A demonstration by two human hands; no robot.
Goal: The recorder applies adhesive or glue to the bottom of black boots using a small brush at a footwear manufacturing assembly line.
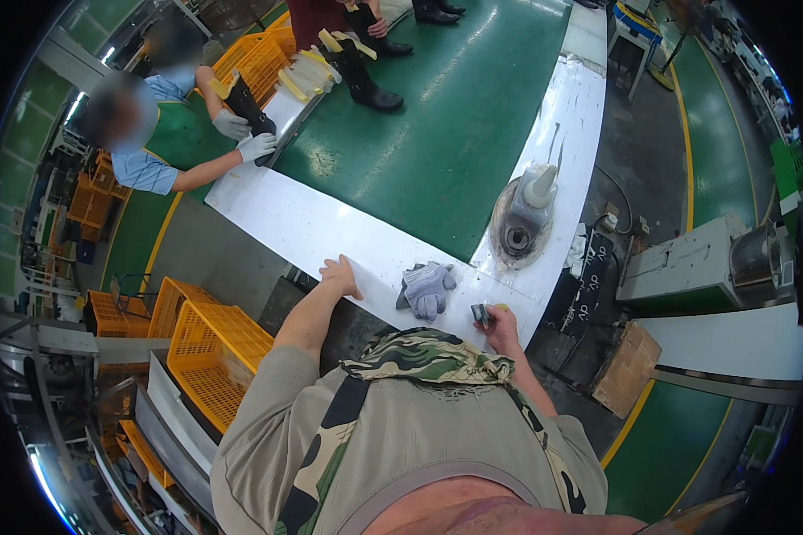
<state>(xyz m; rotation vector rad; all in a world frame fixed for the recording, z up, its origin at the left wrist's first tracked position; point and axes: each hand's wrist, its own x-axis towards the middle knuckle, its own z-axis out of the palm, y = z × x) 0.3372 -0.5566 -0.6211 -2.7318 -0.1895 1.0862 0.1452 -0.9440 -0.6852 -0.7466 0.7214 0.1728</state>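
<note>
My left hand (341,275) lies on the near edge of the white table border (285,218), its fingers stretched out and holding nothing. To the right, my right hand (501,328) is closed around a small dark block-like piece (482,314) with a pale edge; its exact kind is too small to make out. Between the two hands rests a crumpled pair of grey work gloves (426,290), untouched. Farther right stands a squeeze bottle (539,189) with a pale conical top, beside a dark round ring (517,238) on a stained, film-covered patch.
A green conveyor belt (419,152) runs inside the white border, carrying black boots (366,82). At the far left, a gloved co-worker (183,134) handles another boot (248,109). Yellow crates (207,357) stand at my left; a cardboard piece (627,370) is at right.
</note>
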